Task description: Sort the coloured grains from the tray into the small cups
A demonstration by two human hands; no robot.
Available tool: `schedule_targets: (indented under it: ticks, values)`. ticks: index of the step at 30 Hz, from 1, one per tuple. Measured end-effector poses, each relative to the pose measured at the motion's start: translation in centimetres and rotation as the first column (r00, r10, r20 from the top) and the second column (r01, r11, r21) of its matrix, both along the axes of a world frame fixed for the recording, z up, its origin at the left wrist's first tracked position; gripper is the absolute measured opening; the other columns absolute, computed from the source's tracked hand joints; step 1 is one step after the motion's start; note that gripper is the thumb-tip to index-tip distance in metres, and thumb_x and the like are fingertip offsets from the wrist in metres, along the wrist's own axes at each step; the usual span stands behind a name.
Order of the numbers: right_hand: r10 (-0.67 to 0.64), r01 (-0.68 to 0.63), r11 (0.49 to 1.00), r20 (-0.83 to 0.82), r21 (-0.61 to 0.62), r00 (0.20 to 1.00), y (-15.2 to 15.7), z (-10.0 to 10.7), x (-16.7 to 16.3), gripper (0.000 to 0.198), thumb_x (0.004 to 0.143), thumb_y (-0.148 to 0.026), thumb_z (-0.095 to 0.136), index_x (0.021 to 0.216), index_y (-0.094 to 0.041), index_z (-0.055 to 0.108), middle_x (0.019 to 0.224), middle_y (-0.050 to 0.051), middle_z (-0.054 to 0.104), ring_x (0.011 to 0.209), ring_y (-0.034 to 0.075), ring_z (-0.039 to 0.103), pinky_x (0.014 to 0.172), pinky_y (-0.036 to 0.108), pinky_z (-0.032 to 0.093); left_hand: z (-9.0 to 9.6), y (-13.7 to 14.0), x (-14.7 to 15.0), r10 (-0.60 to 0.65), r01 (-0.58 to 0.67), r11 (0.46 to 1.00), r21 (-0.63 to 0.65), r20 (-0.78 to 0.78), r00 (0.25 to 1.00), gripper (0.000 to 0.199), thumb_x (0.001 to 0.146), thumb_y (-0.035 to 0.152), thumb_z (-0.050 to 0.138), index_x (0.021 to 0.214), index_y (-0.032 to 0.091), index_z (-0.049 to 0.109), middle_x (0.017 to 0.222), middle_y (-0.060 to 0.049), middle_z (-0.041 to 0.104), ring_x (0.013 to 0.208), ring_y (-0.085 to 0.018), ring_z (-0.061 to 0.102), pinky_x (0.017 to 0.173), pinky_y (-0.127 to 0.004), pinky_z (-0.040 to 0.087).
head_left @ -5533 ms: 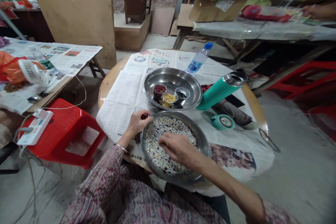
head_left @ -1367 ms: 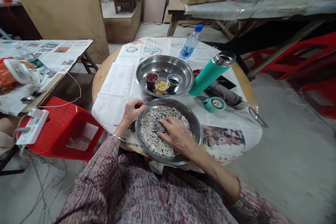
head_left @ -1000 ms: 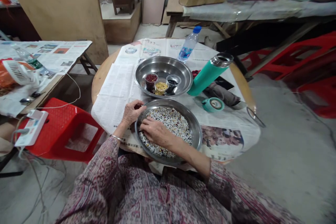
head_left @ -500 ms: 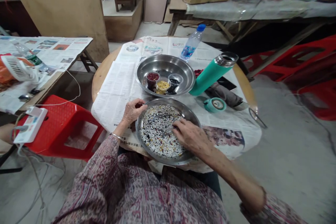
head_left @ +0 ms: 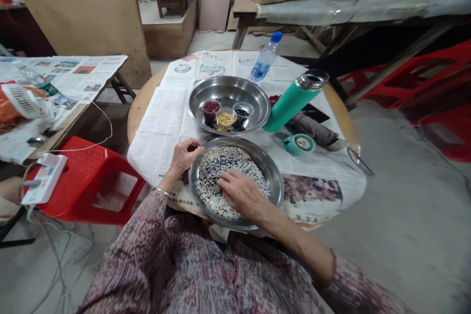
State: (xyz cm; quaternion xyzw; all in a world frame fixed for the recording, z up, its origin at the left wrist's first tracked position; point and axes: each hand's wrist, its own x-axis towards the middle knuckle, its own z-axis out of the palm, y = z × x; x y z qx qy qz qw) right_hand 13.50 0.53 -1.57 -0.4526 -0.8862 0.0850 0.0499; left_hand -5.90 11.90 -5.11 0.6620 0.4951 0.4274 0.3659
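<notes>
A shallow metal basin (head_left: 275, 191) holds a spread of white grains (head_left: 235, 157) mixed with black, yellow and a few red ones. At its left rim, my left hand (head_left: 184, 156) has its fingers curled, thumb side against the edge. My right hand (head_left: 241, 194) reaches in from the right, fingers bent together and tips down among the grains; what they pinch is hidden. Just behind, a second metal basin (head_left: 253, 93) carries a clear cup of red beans (head_left: 211, 110), one of yellow kernels (head_left: 225, 118) and one with black beans (head_left: 242, 112).
A green thermos (head_left: 292, 105) stands right of the rear basin, its lid (head_left: 300, 143) nearby. Behind is a water bottle (head_left: 263, 64). Newspaper (head_left: 158, 117) covers the round table. A red stool (head_left: 84, 181) with a power strip (head_left: 44, 178) stands at left.
My right hand has moved left across the grains, from the right side of the front basin to its middle. My left hand stays at the rim. The view has shifted slightly.
</notes>
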Motion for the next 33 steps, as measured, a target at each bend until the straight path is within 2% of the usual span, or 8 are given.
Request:
schedule_targets:
  ticks: [5,13,17,20,23,27,30,33]
  values:
    - [-0.19,0.189,0.981,0.056,0.037,0.98,-0.9,0.8,4.9,0.02,0.087,-0.004,0.05,0.091,-0.018,0.064,0.095,0.007,0.066,0.091,0.019,0.061,0.075,0.028,0.045,0.0,0.0,0.0,-0.012,0.012,1.0,-0.009,-0.001,1.0,0.012,0.075,0.028,0.069,0.08,0.017,0.069,0.067,0.002,0.065,0.061,-0.011,0.055,0.062,-0.023,0.044]
    - [0.037,-0.032,0.98,0.023,-0.197,0.999,-3.4,0.4,5.2,0.023,0.085,-0.008,0.05,0.075,-0.023,0.064,0.08,0.001,0.067,0.077,0.016,0.061,0.07,0.028,0.042,0.1,0.0,0.0,0.003,-0.003,1.0,-0.017,-0.026,1.0,0.012,0.076,0.028,0.07,0.08,0.017,0.07,0.066,0.002,0.064,0.061,-0.011,0.055,0.062,-0.023,0.045]
    - [-0.1,0.102,0.994,0.033,-0.035,0.994,-0.9,0.0,4.7,0.029,0.086,-0.008,0.049,0.1,-0.023,0.069,0.104,0.007,0.07,0.096,0.022,0.061,0.081,0.032,0.047,-0.1,0.0,0.0,0.001,-0.002,1.0,-0.015,-0.021,1.0,0.012,0.076,0.027,0.07,0.081,0.016,0.071,0.068,0.002,0.065,0.062,-0.011,0.056,0.062,-0.023,0.045]
    - [-0.267,0.265,0.961,0.019,0.084,0.963,1.0,0.0,4.3,0.034,0.09,-0.011,0.047,0.117,-0.021,0.064,0.12,0.012,0.065,0.107,0.026,0.057,0.086,0.036,0.049,0.0,0.0,-0.1,0.003,-0.004,1.0,-0.018,-0.03,1.0,0.011,0.077,0.026,0.07,0.082,0.016,0.071,0.07,0.001,0.067,0.063,-0.011,0.057,0.063,-0.023,0.046]
    - [-0.347,0.348,0.934,-0.026,0.082,0.937,1.5,0.0,3.2,0.032,0.093,-0.017,0.048,0.123,-0.018,0.06,0.123,0.015,0.062,0.111,0.028,0.056,0.085,0.039,0.051,0.2,-0.1,-0.2,0.006,-0.006,1.0,-0.02,-0.038,0.999,0.011,0.077,0.026,0.069,0.083,0.017,0.072,0.071,0.001,0.068,0.064,-0.012,0.058,0.065,-0.023,0.047]
    - [-0.119,0.108,0.99,-0.125,-0.092,0.985,0.0,0.3,1.0,0.023,0.092,-0.017,0.052,0.112,-0.018,0.063,0.111,0.011,0.064,0.105,0.023,0.059,0.084,0.035,0.052,0.3,-0.2,-0.2,0.005,-0.006,1.0,-0.016,-0.037,0.999,0.011,0.076,0.025,0.07,0.083,0.016,0.072,0.07,0.001,0.068,0.063,-0.011,0.057,0.064,-0.023,0.046]
    - [0.103,-0.134,0.975,-0.174,-0.177,0.979,-1.0,0.6,0.0,0.015,0.091,-0.017,0.055,0.101,-0.021,0.066,0.103,0.007,0.065,0.095,0.018,0.061,0.078,0.03,0.052,0.3,-0.2,-0.1,0.005,-0.006,1.0,-0.022,-0.031,0.999,0.011,0.077,0.026,0.069,0.082,0.016,0.071,0.066,0.002,0.065,0.06,-0.01,0.054,0.061,-0.022,0.044]
    - [0.062,-0.069,0.987,-0.057,-0.142,0.996,-0.5,0.6,0.7,0.016,0.091,-0.014,0.052,0.09,-0.019,0.067,0.093,0.007,0.067,0.085,0.019,0.063,0.071,0.03,0.05,0.3,-0.3,-0.1,-0.001,0.001,1.0,-0.027,-0.02,1.0,0.012,0.077,0.027,0.069,0.081,0.016,0.071,0.065,0.003,0.063,0.059,-0.01,0.054,0.061,-0.022,0.044]
